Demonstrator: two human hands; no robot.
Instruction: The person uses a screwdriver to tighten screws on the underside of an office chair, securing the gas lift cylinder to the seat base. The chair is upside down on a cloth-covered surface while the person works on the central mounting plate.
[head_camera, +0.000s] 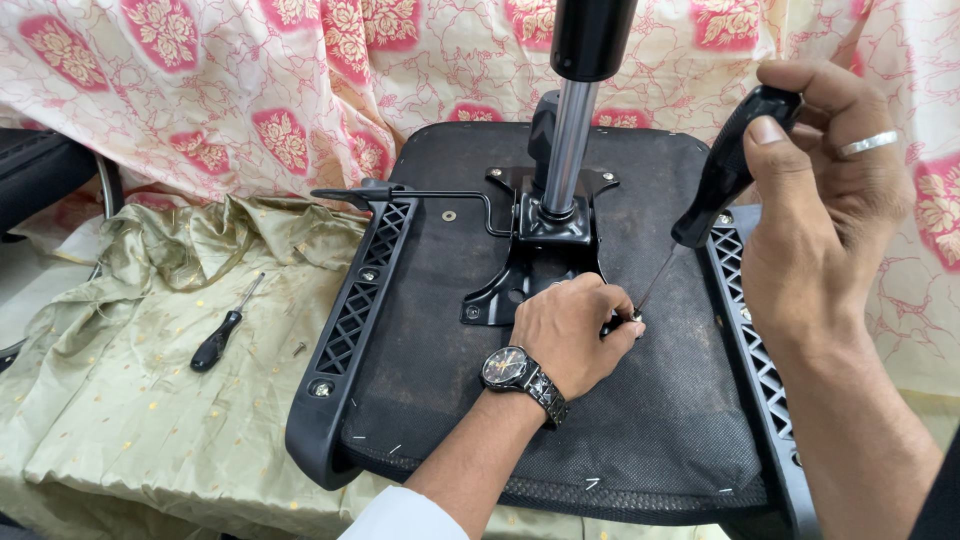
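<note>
Head view: my right hand (825, 190) is closed around the black handle of a screwdriver (722, 170), its thin shaft slanting down to a screw beside the metal bracket (545, 250) on the upturned chair seat (560, 400). My left hand (570, 335) pinches the tip there, fingers curled. I judge the handle stiff and grippy, best held high; the shaft looks slim and likely to slip. A second screwdriver (222, 335) lies well apart on the green cloth (120, 400).
</note>
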